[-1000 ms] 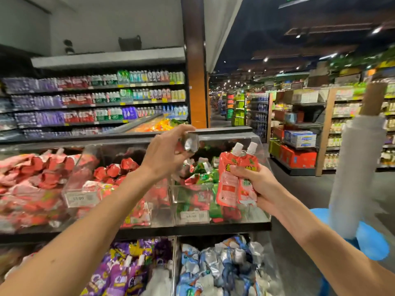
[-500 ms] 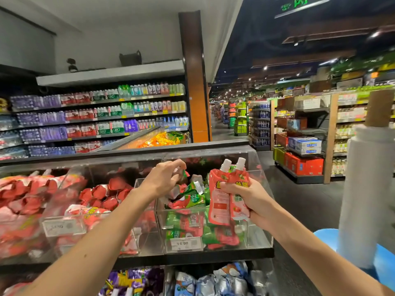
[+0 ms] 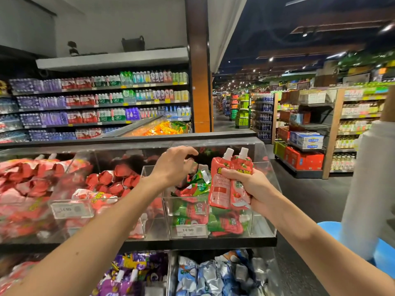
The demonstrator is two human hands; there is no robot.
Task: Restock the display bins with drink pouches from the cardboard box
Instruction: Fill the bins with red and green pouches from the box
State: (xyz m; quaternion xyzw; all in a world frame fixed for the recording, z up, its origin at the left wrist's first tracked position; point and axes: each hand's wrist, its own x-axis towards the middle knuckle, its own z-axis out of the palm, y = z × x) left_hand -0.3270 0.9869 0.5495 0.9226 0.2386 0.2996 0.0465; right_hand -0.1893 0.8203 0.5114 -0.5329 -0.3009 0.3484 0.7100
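My right hand (image 3: 252,189) grips two red drink pouches (image 3: 228,184) with white caps, upright, just in front of the clear display bin (image 3: 154,169) that bears a 14.90 price tag (image 3: 191,230). Green and red pouches (image 3: 197,184) are heaped inside that bin. My left hand (image 3: 173,165) hovers at the bin's mouth under the clear lid (image 3: 224,145), fingers curled above the heap. Whether the fingers hold the lid's edge is unclear. No cardboard box is in view.
A neighbouring bin (image 3: 70,195) on the left holds red pouches. Lower bins hold purple pouches (image 3: 132,272) and blue-silver pouches (image 3: 213,274). A white film roll (image 3: 367,189) stands on a blue stool (image 3: 382,248) at my right, beside an aisle with shelves.
My left hand has come down from the raised clear lid to the bin's mouth. My right hand still holds the two red pouches in about the same spot.
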